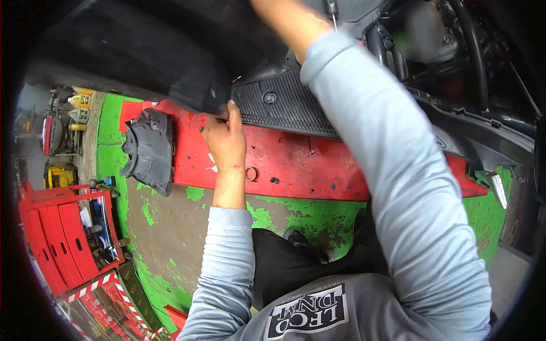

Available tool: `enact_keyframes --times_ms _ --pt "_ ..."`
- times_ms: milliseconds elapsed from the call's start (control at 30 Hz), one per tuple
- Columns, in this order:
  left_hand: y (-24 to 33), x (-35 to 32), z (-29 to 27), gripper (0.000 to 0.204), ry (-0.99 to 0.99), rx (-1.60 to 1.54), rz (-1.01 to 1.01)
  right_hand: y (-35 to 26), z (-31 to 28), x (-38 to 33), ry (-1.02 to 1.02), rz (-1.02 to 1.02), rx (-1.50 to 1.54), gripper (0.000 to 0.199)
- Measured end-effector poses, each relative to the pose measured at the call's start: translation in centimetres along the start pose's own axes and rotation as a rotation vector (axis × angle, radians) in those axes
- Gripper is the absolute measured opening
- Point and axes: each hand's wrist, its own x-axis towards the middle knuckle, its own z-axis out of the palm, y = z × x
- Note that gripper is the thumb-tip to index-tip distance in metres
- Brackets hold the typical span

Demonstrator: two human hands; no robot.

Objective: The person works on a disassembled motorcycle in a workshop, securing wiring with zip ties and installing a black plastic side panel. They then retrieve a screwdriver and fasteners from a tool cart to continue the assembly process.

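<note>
Gray R sleeve (387, 148), R hand (284, 14) cut off, L hand (226, 136) part-hidden at blk panel (182, 71), can't tell either grip

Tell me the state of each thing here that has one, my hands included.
Left hand: fingers at the ribbed black panel's edge; grip unclear.
Right hand: raised, fingers cut off by the picture's upper edge.
Ribbed black panel: unbroken where visible.
Red platform: scuffed, paint chipped.
Dark plastic part: lying across the platform's left end.
Drawers: shut.
Green floor paint: worn, peeling.
</note>
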Motion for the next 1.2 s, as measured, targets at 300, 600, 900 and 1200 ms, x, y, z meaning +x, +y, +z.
enact_keyframes --times_ms 300,600,900,1200 --pt "-2.4 -0.7 -1.6 0.032 0.035 0.063 -0.013 -4.9 -1.6 0.3 -0.237 0.705 0.162 0.085" --pt "-1.5 -0.6 -2.3 0.031 -0.070 0.109 -0.042 -8.2 -0.9 -2.9 -0.316 0.686 -0.004 0.071" --pt "-2.8 -0.1 -1.7 0.033 -0.120 0.057 -0.097 -9.0 -4.2 -4.0 -0.368 0.781 -0.060 0.076" --pt "-5.8 0.4 -0.8 0.031 -0.235 -0.241 -0.259 -5.0 -4.5 -3.1 -0.686 0.938 0.029 0.079"
